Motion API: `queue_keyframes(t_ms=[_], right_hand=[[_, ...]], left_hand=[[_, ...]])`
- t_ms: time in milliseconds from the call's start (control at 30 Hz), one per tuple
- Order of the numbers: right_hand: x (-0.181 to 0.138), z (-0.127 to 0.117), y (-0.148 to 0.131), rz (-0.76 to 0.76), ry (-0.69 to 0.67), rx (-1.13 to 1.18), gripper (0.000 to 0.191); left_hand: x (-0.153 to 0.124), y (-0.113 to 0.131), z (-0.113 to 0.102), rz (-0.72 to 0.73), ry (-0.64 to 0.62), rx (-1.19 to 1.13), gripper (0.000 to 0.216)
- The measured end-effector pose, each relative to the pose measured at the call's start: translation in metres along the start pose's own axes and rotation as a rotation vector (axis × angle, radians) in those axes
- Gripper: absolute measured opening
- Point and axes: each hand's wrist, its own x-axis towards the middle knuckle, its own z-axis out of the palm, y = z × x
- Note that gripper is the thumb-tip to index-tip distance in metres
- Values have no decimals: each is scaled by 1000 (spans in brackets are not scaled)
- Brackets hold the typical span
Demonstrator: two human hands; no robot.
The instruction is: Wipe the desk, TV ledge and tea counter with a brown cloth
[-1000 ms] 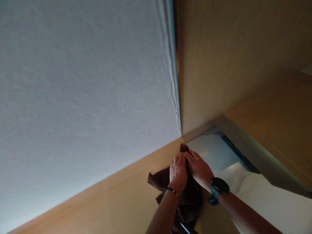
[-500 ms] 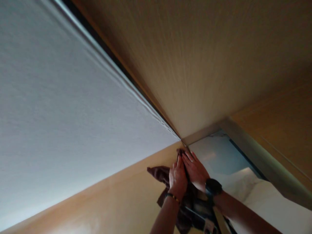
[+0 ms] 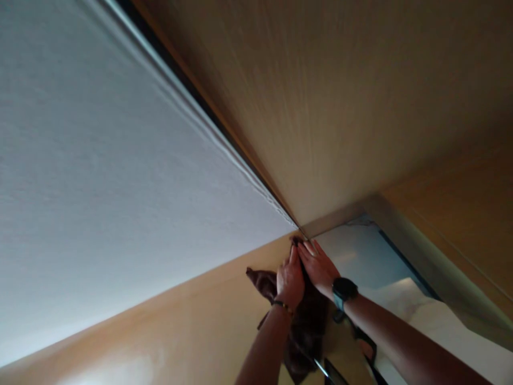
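Brown cloth [image 3: 312, 321]: on wooden ledge [image 3: 200, 321], at corner.
Left hand [image 3: 290, 280], right hand [image 3: 319, 270]: both holding cloth, close together.
Pale sheet [image 3: 140, 160]: lines ledge's far edge.
Wood panel [image 3: 340, 107]: barrier beyond hands.

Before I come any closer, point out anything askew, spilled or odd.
The pale sheet has a rippled edge beside the wooden panel, odd because its lower edge runs straight. No spill shows; the brown cloth is merely bunched under the left hand and right hand.
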Motion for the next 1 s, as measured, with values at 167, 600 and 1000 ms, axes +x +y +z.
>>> queue_keyframes(t_ms=[167, 600, 1000], right_hand=[[9, -2, 4, -2, -29, -5, 45], [6, -8, -2, -45, -63, -10, 47], [3, -9, -11, -38, -29, -79, 51]], left_hand=[[5, -2, -8, 25, -10, -26, 68], [0, -8, -8, 43, -54, -33, 83], [-6, -13, -7, 64, -56, 6, 70]])
